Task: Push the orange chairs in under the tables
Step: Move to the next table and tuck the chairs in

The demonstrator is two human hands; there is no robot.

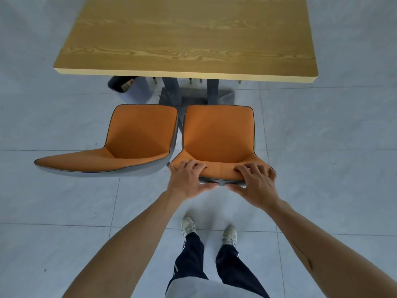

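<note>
My left hand [189,179] and right hand [256,183] grip the right orange chair's [219,134] backrest edge, fingers curled over. Bare floor [290,117] separates it from the wooden table [184,39].

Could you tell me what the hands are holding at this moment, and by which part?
Both hands, left hand and right hand, grip the right orange chair by the top edge of its backrest.

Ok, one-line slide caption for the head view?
Both hands, left and right, grip the backrest of the right orange chair, facing the wooden table.
</note>
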